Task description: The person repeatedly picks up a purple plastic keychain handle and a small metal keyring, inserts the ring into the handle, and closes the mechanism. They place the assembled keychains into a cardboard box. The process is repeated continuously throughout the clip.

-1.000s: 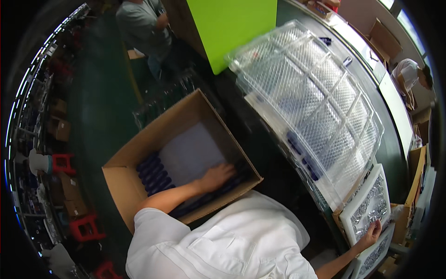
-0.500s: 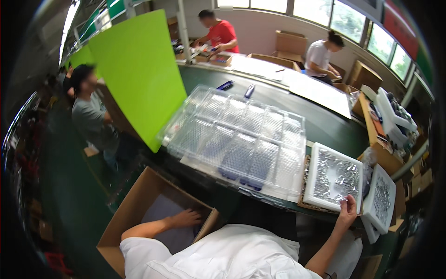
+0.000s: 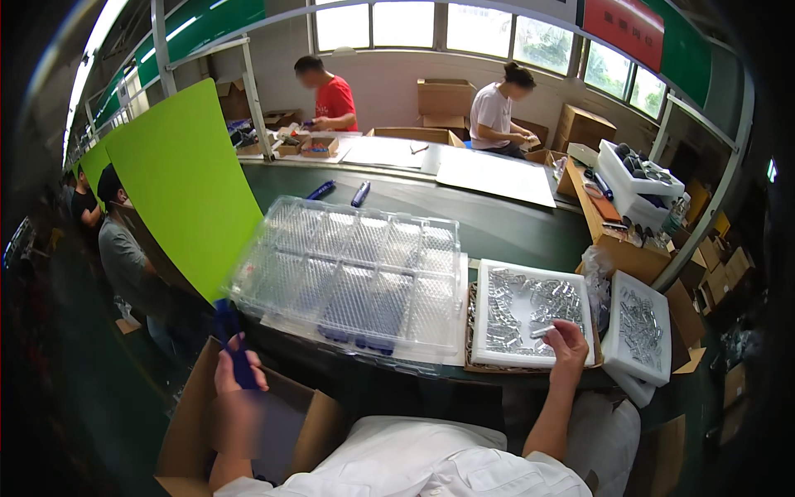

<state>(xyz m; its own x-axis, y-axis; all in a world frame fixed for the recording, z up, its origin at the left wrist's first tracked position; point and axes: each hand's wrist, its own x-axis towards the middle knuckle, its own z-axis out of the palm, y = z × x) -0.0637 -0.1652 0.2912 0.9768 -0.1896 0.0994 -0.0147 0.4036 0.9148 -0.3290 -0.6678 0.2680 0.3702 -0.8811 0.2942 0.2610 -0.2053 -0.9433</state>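
Note:
My left hand [image 3: 237,389], raised over the open cardboard box [image 3: 184,427], is closed round a dark blue elongated piece [image 3: 225,323] that points up and away. Its exact kind is unclear. Over the near right part of a white foam tray [image 3: 530,361], my right hand [image 3: 570,346] pinches a small shiny metal part [image 3: 542,331] between thumb and fingertips. Several like metal parts lie loose in that tray. Left of it are clear plastic trays [image 3: 348,240] with textured compartments; blue pieces show dimly through the near middle.
Two more blue pieces, one [image 3: 320,190] beside another [image 3: 360,195], lie on the green belt [image 3: 489,219]. A second foam tray [image 3: 614,348] of metal parts leans at the right. A bright green panel [image 3: 178,182] stands left. Co-workers sit across the belt and stand at the left.
My left hand has come up out of the cardboard box with the blue piece. My right hand now holds a metal part above the foam tray. The view has turned.

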